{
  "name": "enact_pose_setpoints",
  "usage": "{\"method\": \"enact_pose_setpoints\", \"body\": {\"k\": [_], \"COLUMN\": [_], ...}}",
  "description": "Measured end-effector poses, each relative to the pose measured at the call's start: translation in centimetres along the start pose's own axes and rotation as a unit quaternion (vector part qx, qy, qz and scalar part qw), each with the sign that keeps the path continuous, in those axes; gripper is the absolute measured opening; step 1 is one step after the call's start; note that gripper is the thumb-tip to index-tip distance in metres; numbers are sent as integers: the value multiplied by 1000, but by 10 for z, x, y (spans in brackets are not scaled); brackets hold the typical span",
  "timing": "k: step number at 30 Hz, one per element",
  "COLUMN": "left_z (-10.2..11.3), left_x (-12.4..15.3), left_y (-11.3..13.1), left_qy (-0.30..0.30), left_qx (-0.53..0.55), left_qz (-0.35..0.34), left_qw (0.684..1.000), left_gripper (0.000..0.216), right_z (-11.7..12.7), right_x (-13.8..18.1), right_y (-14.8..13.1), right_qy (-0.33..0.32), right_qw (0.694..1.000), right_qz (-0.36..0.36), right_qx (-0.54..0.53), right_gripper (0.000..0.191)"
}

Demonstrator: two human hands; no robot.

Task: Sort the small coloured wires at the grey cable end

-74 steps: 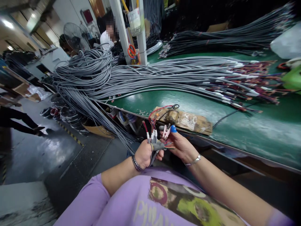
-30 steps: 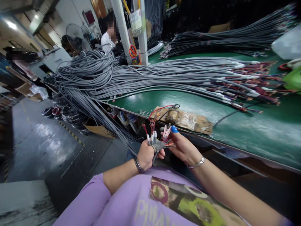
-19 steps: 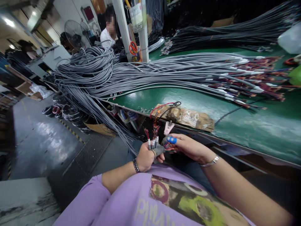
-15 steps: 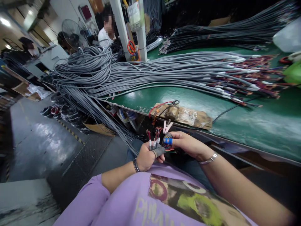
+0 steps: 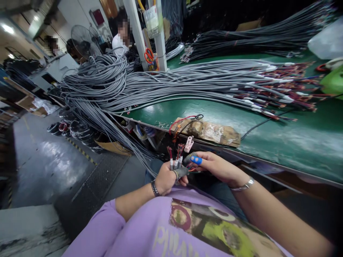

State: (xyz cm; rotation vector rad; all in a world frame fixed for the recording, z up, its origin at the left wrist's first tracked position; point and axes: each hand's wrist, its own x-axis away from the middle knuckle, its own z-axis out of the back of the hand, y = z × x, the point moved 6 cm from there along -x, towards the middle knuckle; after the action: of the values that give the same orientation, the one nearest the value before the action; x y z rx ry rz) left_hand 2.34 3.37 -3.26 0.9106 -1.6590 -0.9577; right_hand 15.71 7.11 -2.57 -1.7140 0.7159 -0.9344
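Grey multi-core cables [image 5: 175, 165] stand up out of my left hand [image 5: 167, 178], which is closed around them. Their tops carry white bands and fanned red and dark wires [image 5: 180, 148]. A dark cover wraps a finger of this hand. Just to the right, my right hand [image 5: 206, 163] is closed, with its thumb and covered index finger pinching the thin coloured wires [image 5: 191, 168] at the end of a cable. Blue tape [image 5: 196, 160] is around one of its digits. A pale pink clip [image 5: 189, 144] sits just above these fingers, by the table edge.
On the green table [image 5: 268, 142] lies a big bundle of grey cables [image 5: 187, 80], some trailing off its left corner. A taped wooden block [image 5: 211, 132] sits at the front edge. Black cables [image 5: 246, 43] lie behind. A co-worker [image 5: 120, 39] is beyond the white post [image 5: 160, 50].
My right hand has turned slightly, its fingers closer together over the wires. The pink clip has swung and now shows its flat side. My left hand keeps its grip in place.
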Motion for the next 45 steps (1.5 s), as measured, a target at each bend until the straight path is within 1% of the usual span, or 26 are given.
{"method": "enact_pose_setpoints", "body": {"k": [4,10,12,17,20,23,25,27,29,31,32,34,35,36,38,40,45], "left_z": [1,-2,0,8,10,12,11,9,6,2,0,-2,-3,-4,-4,-4,-4], "left_x": [-1,0,1,1,0,0,0,0,-1,-3,-4,-7,-9,-11,-13,-15,-15], "left_y": [0,0,1,5,4,5,7,10,13,15,16,16,16,16,16,15,15], "left_qy": [15,-2,12,77,90,84,76,67,60,55,55,54,55,56,62,69,72], "left_qx": [-1,-11,-7,29,37,58,75,87,91,90,90,90,91,91,91,93,97], "left_qz": [-10,7,-3,-59,-62,-54,-44,-36,-34,-36,-38,-41,-44,-47,-46,-40,-36], "left_qw": [1000,1000,1000,995,993,993,993,993,993,994,994,994,993,993,993,992,992], "left_gripper": [37,42,43,40,38,38,38,38,38,38,37,36,35,34,33,33,32], "right_z": [-2,-13,-15,-21,-25,-17,-4,6,11,10,10,11,12,13,12,11,14], "right_x": [2,1,0,-2,-5,-8,-11,-16,-22,-27,-29,-31,-31,-30,-30,-29,-22], "right_y": [5,3,4,8,12,19,26,31,29,23,18,10,7,5,4,6,8], "right_qy": [-4,28,39,76,65,56,69,83,82,78,87,138,170,197,227,242,314], "right_qw": [1000,999,999,993,990,983,969,953,947,956,962,971,970,966,960,955,931], "right_qz": [-3,29,26,10,9,8,-11,-32,-36,-12,12,69,96,116,137,146,172], "right_qx": [0,-19,-27,-92,-125,-177,-238,-291,-307,-284,-258,-184,-146,-117,-90,-87,-70], "right_gripper": [36,35,33,32,30,28,30,34,39,41,42,43,44,45,49,50,47]}}
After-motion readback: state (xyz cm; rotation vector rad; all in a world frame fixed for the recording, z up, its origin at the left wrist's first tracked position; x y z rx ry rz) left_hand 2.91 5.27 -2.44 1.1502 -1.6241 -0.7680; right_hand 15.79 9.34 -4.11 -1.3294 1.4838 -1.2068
